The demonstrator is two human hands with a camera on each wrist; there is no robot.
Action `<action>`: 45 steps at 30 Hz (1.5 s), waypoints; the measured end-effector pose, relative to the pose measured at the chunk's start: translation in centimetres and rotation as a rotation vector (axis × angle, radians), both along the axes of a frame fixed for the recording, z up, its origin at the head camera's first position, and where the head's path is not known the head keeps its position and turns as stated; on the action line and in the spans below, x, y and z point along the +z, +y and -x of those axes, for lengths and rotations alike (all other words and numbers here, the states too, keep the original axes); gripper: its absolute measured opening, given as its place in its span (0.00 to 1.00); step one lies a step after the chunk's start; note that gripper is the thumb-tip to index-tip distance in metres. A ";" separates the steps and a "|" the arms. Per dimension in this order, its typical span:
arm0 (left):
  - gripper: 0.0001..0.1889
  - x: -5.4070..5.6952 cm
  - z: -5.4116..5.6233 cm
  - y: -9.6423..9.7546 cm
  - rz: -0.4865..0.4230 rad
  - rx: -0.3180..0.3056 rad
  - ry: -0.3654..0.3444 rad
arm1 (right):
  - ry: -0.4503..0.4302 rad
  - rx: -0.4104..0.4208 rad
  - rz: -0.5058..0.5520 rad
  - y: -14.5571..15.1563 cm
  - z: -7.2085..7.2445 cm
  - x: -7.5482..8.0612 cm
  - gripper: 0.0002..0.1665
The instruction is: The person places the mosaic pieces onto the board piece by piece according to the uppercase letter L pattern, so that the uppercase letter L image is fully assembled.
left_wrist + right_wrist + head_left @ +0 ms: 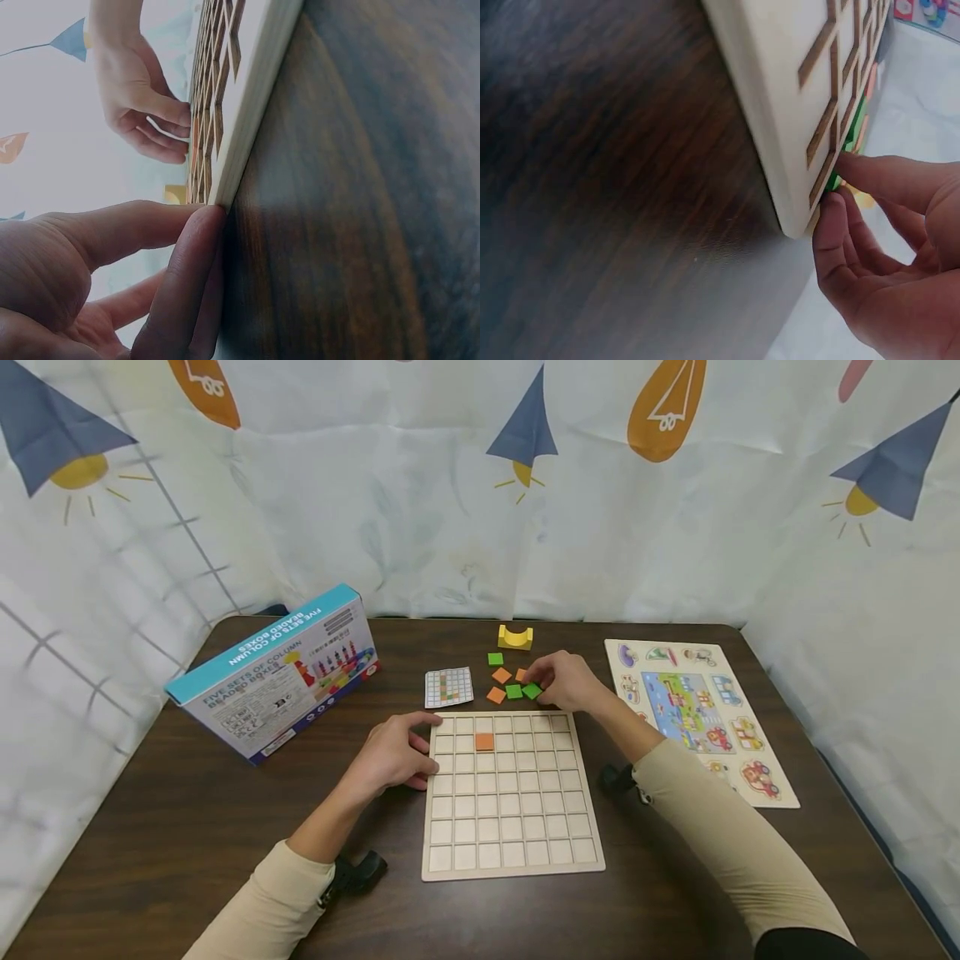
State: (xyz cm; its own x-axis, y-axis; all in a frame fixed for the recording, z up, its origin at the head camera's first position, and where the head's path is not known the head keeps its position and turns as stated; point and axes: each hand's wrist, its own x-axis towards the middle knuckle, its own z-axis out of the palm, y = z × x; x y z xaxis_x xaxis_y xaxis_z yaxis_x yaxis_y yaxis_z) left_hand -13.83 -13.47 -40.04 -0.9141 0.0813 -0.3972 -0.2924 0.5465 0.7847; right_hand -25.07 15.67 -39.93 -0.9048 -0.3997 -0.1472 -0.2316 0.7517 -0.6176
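A pale wooden grid board (487,827) lies on the table, with one orange square tile (484,742) in a cell of its second row. My left hand (393,752) holds the board's left edge near the far corner; in the left wrist view, its thumb and fingers (180,285) meet at that edge. Beyond the board's far right corner, my right hand (566,682) pinches a green square tile (532,691) between thumb and fingertips. Close by lie loose green tiles (496,658) and orange tiles (496,695). In the right wrist view the fingers partly cover the green tile (834,180).
A small pattern card (448,687) lies past the board's far left corner. Behind the tiles stands a yellow curved block (515,637). A large box (285,677) stands at left; a picture puzzle board (630,660) lies at right, partly under the right forearm.
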 end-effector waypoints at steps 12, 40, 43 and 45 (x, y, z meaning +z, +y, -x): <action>0.38 -0.1 0.0 0.0 -0.003 -0.001 0.004 | 0.004 0.027 -0.053 -0.1 0.2 0.0 0.16; 0.38 -0.2 0.0 -0.3 -0.033 -0.019 0.006 | 0.060 0.030 -0.044 0.0 -1.1 0.8 0.14; 0.38 -0.2 0.0 -0.3 -0.048 -0.019 0.006 | 0.059 0.022 -0.029 0.1 -1.3 0.7 0.14; 0.38 -0.2 0.0 -0.3 -0.049 -0.020 0.003 | 0.055 0.018 -0.017 0.1 -1.5 0.7 0.14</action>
State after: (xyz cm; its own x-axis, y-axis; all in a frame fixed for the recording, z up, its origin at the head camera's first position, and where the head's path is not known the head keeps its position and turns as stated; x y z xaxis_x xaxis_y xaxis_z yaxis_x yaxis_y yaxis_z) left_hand -13.85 -13.77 -40.25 -0.9132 0.1183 -0.3899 -0.2799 0.5132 0.8114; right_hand -23.54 15.76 -39.26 -0.9042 -0.4143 -0.1042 -0.2788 0.7570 -0.5909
